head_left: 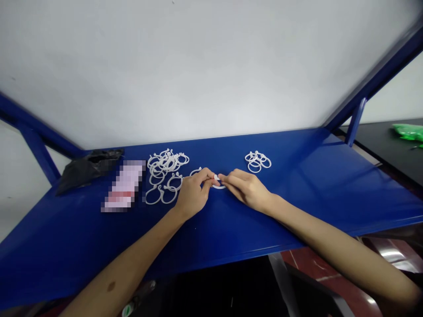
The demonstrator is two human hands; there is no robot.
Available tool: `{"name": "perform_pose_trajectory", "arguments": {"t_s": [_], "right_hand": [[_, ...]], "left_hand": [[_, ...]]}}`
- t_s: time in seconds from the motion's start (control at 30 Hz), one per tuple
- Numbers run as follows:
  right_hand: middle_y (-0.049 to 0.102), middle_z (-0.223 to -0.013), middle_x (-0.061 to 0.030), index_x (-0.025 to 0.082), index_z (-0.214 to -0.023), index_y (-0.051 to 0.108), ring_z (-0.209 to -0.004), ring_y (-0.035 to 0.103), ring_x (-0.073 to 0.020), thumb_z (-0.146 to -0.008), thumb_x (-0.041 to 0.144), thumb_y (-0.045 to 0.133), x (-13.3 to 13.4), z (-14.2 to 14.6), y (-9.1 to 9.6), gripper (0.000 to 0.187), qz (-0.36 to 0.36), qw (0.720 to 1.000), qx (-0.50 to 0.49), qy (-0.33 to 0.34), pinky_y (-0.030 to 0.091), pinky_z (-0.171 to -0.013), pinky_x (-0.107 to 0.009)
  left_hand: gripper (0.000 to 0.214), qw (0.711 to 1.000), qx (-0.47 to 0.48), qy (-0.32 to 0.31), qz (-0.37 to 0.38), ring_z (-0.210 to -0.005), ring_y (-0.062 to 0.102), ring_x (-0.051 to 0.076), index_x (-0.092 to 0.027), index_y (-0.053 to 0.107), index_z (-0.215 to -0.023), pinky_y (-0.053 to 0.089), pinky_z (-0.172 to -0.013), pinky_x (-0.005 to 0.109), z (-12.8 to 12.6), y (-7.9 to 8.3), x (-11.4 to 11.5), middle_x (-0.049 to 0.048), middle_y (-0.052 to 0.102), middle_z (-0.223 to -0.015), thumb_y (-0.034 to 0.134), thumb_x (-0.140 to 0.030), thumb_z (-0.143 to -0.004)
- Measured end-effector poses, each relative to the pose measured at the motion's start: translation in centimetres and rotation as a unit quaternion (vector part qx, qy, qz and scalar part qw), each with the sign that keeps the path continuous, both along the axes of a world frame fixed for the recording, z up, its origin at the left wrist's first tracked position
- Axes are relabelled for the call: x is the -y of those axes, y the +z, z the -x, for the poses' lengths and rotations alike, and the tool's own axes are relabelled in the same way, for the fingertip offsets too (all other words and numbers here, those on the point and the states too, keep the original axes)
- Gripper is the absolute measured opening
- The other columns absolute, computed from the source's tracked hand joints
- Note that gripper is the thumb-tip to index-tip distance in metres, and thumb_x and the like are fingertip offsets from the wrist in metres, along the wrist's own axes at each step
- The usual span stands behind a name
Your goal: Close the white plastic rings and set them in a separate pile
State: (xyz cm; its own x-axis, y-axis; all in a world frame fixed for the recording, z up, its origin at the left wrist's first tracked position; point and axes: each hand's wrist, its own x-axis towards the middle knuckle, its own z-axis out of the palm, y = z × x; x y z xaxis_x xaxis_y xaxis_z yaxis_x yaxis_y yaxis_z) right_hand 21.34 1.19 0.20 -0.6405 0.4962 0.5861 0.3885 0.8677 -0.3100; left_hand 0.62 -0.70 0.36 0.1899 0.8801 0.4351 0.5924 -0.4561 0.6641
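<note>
Closely pinched left fingers (205, 175) and right fingers (230, 178) hold one ring (218, 187); the ring pile (168, 164) leftward seems pending, the small cluster (259, 159) rightward done.

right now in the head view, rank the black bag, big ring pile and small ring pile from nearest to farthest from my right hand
From your right hand:
1. Small ring pile, just beyond it
2. Big ring pile, to its left
3. Black bag, far left

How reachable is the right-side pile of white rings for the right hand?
Probably yes: nothing visible blocks the right hand from the pile, though its fingers seem to hold another ring.
</note>
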Motion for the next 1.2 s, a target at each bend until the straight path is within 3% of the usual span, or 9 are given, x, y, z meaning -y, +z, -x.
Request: {"name": "perform_pose_trajectory", "arguments": {"t_s": [0.13,0.2,0.33,0.43,0.5,0.67,0.9,1.1,1.2], "right_hand": [[0.067,-0.085,-0.0077,0.017,-0.118,0.065,-0.077,0.060,-0.0192,-0.105,0.025,0.040,-0.2,0.0,0.6,0.029,-0.007,1.000,0.006,0.006,0.054,-0.069,-0.034],[0.069,-0.090,-0.0080,0.021,-0.114,0.068,-0.081,0.062,-0.0200,-0.103,0.027,0.045,-0.7,-0.3,1.5,0.026,-0.004,0.999,-0.028,-0.027,0.055,-0.072,-0.035],[0.071,-0.092,-0.0081,0.025,-0.100,0.076,-0.079,0.064,-0.0219,-0.097,0.030,0.053,-3.4,-3.2,2.7,0.023,0.012,0.963,-0.100,-0.250,0.054,-0.075,-0.040],[0.072,-0.091,-0.0101,0.019,-0.101,0.077,-0.077,0.066,-0.0219,-0.092,0.027,0.056,-6.3,-6.8,2.1,0.024,0.069,0.913,-0.090,-0.393,0.053,-0.081,-0.041],[0.074,-0.091,-0.0108,0.015,-0.102,0.077,-0.079,0.067,-0.0218,-0.088,0.024,0.059,-7.8,-8.7,1.2,0.024,0.135,0.886,-0.074,-0.438,0.052,-0.082,-0.040],[0.076,-0.085,-0.0090,0.015,-0.092,0.077,-0.076,0.068,-0.0201,-0.085,0.027,0.062,-9.0,-9.9,-0.2,0.020,0.232,0.861,-0.044,-0.450,0.050,-0.076,-0.033],[0.076,-0.091,-0.0103,0.016,-0.094,0.076,-0.085,0.069,-0.0230,-0.088,0.031,0.060,-8.7,-9.4,0.0,0.023,0.210,0.861,-0.015,-0.464,0.050,-0.079,-0.034],[0.071,-0.103,-0.0158,0.015,-0.101,0.073,-0.100,0.061,-0.0287,-0.092,0.035,0.058,-8.2,-8.9,0.0,0.027,0.036,0.893,-0.046,-0.447,0.046,-0.094,-0.048],[0.071,-0.108,-0.0127,0.019,-0.111,0.070,-0.100,0.062,-0.0259,-0.096,0.041,0.055,-6.5,-6.7,0.5,0.030,0.056,0.936,-0.074,-0.340,0.050,-0.091,-0.045]], "left_hand": [[0.012,0.999,-0.039,-0.022,-0.013,-0.076,0.071,0.016,-0.025,0.062,-0.086,0.053,-0.072,0.029,0.2,0.1,-0.3,-0.0029,0.077,-0.081,0.056,-0.023,-0.097],[0.008,0.997,-0.063,-0.022,-0.042,-0.086,0.071,0.019,-0.025,0.063,-0.093,0.053,-0.078,0.032,0.4,0.2,-0.7,-0.0004,0.077,-0.089,0.058,-0.029,-0.097],[0.023,0.979,-0.181,0.014,-0.096,-0.107,0.063,0.025,-0.024,0.063,-0.119,0.048,-0.097,0.044,1.8,0.0,-2.0,0.0060,0.073,-0.114,0.055,-0.027,-0.097],[0.029,0.959,-0.263,0.056,-0.083,-0.113,0.058,0.030,-0.022,0.066,-0.118,0.044,-0.100,0.049,3.3,-0.2,-2.9,0.0100,0.069,-0.115,0.053,-0.019,-0.092],[0.032,0.948,-0.305,0.064,-0.067,-0.110,0.057,0.032,-0.020,0.068,-0.115,0.044,-0.098,0.050,4.0,-0.3,-3.2,0.0117,0.068,-0.113,0.052,-0.016,-0.088],[0.023,0.939,-0.335,0.060,-0.050,-0.104,0.056,0.033,-0.020,0.070,-0.106,0.045,-0.089,0.048,4.5,-1.2,-3.6,0.0111,0.071,-0.104,0.052,-0.023,-0.091],[0.015,0.943,-0.311,0.094,-0.067,-0.095,0.057,0.029,-0.023,0.068,-0.087,0.041,-0.081,0.043,4.4,-1.6,-3.9,0.0070,0.072,-0.090,0.054,-0.025,-0.094],[0.012,0.958,-0.238,0.121,-0.108,-0.087,0.060,0.027,-0.023,0.061,-0.084,0.041,-0.081,0.042,3.1,0.0,-2.9,0.0045,0.071,-0.083,0.053,-0.023,-0.094],[0.011,0.967,-0.195,0.114,-0.121,-0.077,0.062,0.024,-0.024,0.059,-0.083,0.042,-0.081,0.041,1.9,0.5,-2.0,0.0015,0.069,-0.071,0.054,-0.022,-0.093]]}}
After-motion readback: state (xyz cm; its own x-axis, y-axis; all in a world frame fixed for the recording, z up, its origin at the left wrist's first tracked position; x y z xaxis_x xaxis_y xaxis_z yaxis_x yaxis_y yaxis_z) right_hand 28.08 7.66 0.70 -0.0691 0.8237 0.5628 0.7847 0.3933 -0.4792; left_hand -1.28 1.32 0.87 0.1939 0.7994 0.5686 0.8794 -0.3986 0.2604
